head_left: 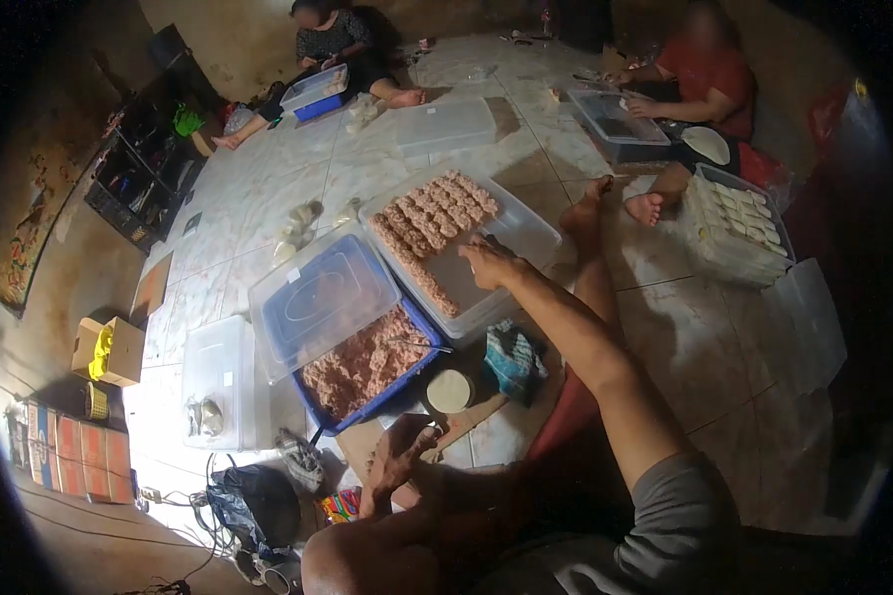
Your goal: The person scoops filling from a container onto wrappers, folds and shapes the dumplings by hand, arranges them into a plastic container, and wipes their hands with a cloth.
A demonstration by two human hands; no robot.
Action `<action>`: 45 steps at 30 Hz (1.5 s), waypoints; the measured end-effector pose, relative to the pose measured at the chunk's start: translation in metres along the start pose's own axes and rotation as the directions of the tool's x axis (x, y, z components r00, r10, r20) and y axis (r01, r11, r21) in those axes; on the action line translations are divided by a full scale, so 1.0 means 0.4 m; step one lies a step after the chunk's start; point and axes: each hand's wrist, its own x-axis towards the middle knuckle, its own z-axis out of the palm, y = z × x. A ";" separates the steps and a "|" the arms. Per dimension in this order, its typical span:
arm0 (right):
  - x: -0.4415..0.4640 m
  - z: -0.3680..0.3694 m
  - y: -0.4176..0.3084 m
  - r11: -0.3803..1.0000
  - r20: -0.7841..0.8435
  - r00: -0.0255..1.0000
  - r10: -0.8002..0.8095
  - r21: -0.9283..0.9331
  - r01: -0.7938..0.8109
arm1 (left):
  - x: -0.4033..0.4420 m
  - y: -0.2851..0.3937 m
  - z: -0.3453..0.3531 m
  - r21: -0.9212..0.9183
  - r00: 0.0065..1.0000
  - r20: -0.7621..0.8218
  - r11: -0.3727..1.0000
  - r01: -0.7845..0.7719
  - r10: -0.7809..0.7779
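Observation:
My right hand point(486, 262) reaches over a clear plastic lid or tray point(522, 241), with its fingers drawn together beside rows of pinkish minced filling portions point(435, 213). Anything in its fingertips is too small to make out. My left hand point(399, 454) hovers low near a round stack of pale wrappers point(450, 391), fingers bent but apart, holding nothing that I can see. A blue tub point(367, 415) of minced filling point(352, 367) stands left of the wrappers. A clear lid point(327, 288) partly covers it, and a thin metal utensil point(422, 345) lies in the filling.
A teal cloth point(513, 362) lies right of the wrappers. Two people sit across the floor with plastic tubs point(318, 91) point(620, 124). A tub of pale pieces point(739, 223) stands at right. A clear box point(218, 382) and a black bag point(253, 501) are at left.

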 end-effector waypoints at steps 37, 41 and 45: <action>-0.009 -0.131 -0.151 0.980 0.274 0.950 0.148 0.090 -0.178 | -0.002 -0.012 -0.013 -0.003 1.000 -0.016 1.000 -0.014 0.014; -0.006 -0.170 -0.169 0.985 0.346 0.922 0.174 -0.040 -0.171 | -0.001 -0.011 -0.013 -0.002 1.000 -0.019 1.000 -0.016 0.016; -0.016 -0.060 -0.187 0.977 0.444 0.890 0.102 -0.212 -0.006 | -0.003 0.000 -0.008 0.030 1.000 -0.009 0.999 -0.021 0.022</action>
